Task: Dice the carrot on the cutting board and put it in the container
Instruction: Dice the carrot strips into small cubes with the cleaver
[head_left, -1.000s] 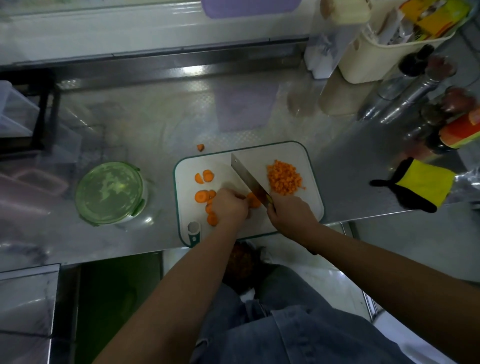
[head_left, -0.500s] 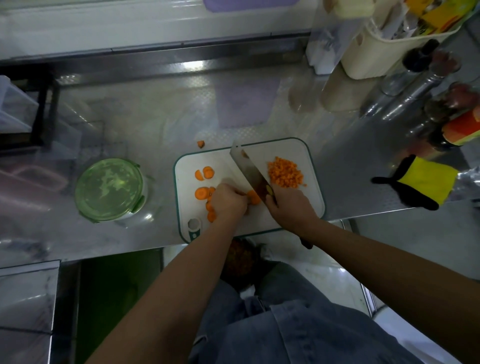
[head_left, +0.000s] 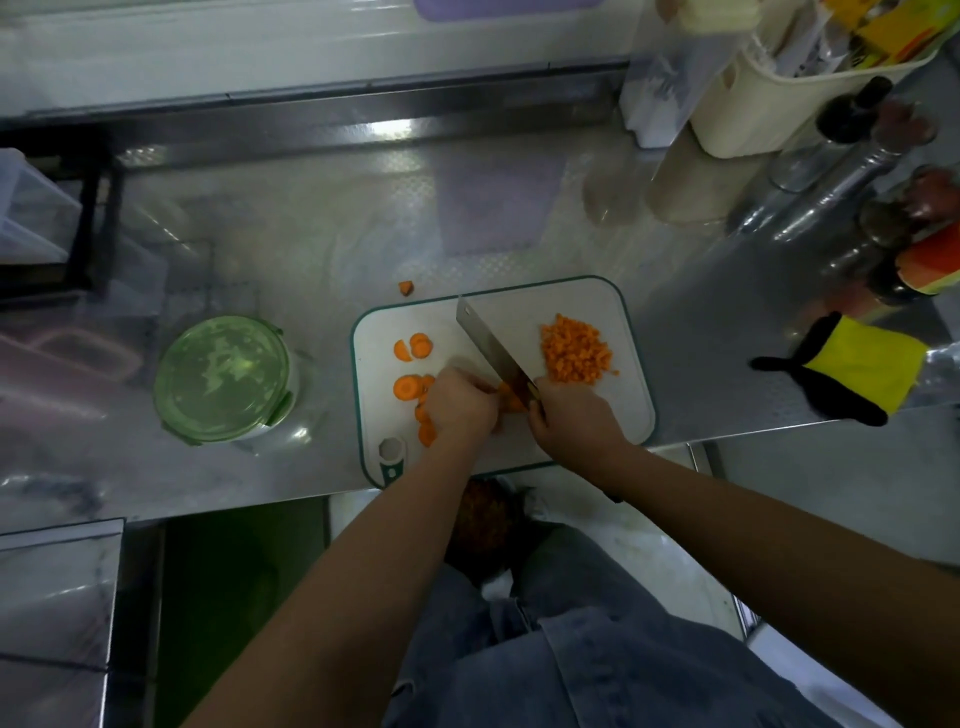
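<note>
A white cutting board (head_left: 587, 296) with a green rim lies at the counter's front edge. Orange carrot slices (head_left: 408, 387) lie on its left half, and a pile of diced carrot (head_left: 574, 349) sits on its right half. My left hand (head_left: 460, 402) holds down a few carrot pieces (head_left: 511, 400) with curled fingers. My right hand (head_left: 574, 421) grips the handle of a cleaver (head_left: 488, 340), whose blade rests on those pieces right beside my left fingers. A round container with a green lid (head_left: 223, 371) stands left of the board, lid on.
One carrot end (head_left: 405, 287) lies on the steel counter just beyond the board. A yellow and black glove (head_left: 857, 369) lies at the right counter edge. Bottles (head_left: 852, 171) and a cream bin (head_left: 779, 88) crowd the back right. Clear plastic boxes (head_left: 31, 208) stand far left.
The cleaver blade tilted up half a second ago and is down on the carrot pieces again. My left hand stays on the pieces. The diced pile and slices have not moved.
</note>
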